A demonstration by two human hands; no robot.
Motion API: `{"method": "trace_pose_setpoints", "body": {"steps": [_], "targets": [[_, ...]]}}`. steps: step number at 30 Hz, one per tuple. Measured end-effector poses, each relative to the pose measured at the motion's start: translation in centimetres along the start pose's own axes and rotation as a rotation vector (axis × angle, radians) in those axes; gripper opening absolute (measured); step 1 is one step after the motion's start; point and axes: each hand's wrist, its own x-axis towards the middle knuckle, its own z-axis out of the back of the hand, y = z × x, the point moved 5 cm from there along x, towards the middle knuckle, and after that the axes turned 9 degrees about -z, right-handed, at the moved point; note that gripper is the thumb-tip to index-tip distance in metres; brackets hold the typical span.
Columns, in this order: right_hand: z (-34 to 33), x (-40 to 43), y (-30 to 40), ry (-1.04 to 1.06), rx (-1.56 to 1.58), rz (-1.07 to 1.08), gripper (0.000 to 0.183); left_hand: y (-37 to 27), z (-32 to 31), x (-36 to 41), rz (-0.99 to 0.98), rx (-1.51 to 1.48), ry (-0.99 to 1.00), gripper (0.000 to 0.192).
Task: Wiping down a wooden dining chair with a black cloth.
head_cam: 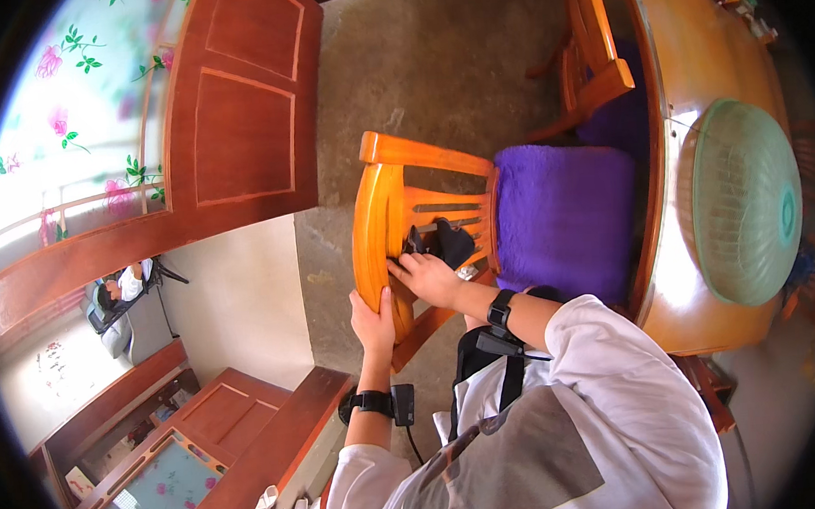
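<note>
A varnished wooden chair (pixel 378 214) stands before me, its slatted back towards me and a purple plush cover (pixel 564 212) over its seat. My left hand (pixel 373 329) grips the top rail of the chair back, thumb on the near side. Beside it, my right hand (pixel 428 277) has its fingers bent at the inner edge of that rail. Just past the right fingers, a black item (pixel 455 241), perhaps cloth, shows against the slats. Whether the right fingers pinch anything is hidden. Both wrists wear black straps with small boxes.
Right of the chair is a wooden table (pixel 688 336) bearing a green domed food cover (pixel 750 202). A second wooden chair (pixel 594 51) stands at the table farther off. To the left, an open reddish wooden door (pixel 248 124) has flowered glass. Beyond the doorway is a person (pixel 129 283).
</note>
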Motion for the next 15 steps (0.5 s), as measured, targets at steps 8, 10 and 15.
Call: {"method": "trace_pose_setpoints", "body": {"steps": [8,10,15], "targets": [[-0.7,-2.4,0.7,0.021,-0.059,0.206,0.047,-0.1,0.2,0.2,-0.033,-0.022,-0.004,0.038],[-0.2,-1.2,-0.3,0.007,-0.102,0.276,0.044,-0.5,0.3,0.1,-0.053,-0.022,-0.026,0.037],[2.7,2.9,-3.8,-0.145,-0.184,0.181,0.037,-0.6,0.1,0.0,-0.04,-0.009,-0.004,0.035]]}}
